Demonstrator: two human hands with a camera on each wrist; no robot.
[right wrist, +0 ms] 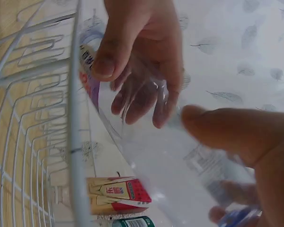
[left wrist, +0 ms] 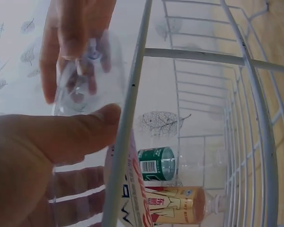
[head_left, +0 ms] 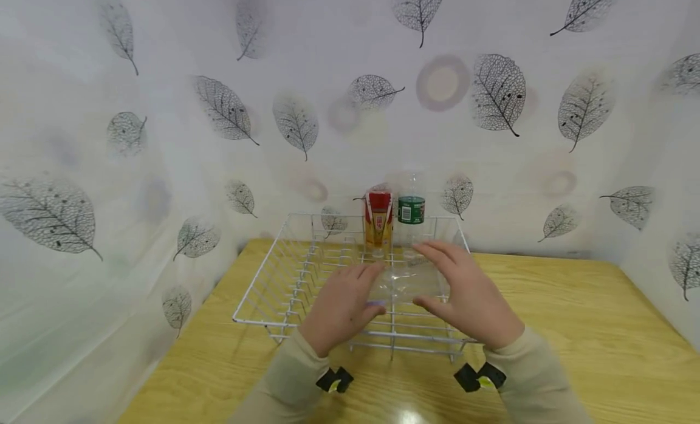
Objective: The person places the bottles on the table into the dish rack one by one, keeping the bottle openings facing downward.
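Observation:
A clear plastic bottle [head_left: 415,282] lies sideways between my hands, over the white wire rack [head_left: 259,322]. My left hand [head_left: 344,305] holds its left end, thumb toward me and fingers behind. My right hand [head_left: 470,296] grips the other end the same way, its fingers showing through the plastic in the right wrist view. Beside the left hand, a pink and purple printed label [left wrist: 134,189] shows in the left wrist view; whether it belongs to this bottle I cannot tell. Something blue [right wrist: 236,216] shows by the right fingers.
At the rack's back, a bottle with a red and yellow label [head_left: 378,220] stands neck down. Right of it is a clear bottle with a green label [head_left: 411,209]. The rack stands on a wooden table [head_left: 552,302], with a leaf-patterned sheet [head_left: 339,138] behind.

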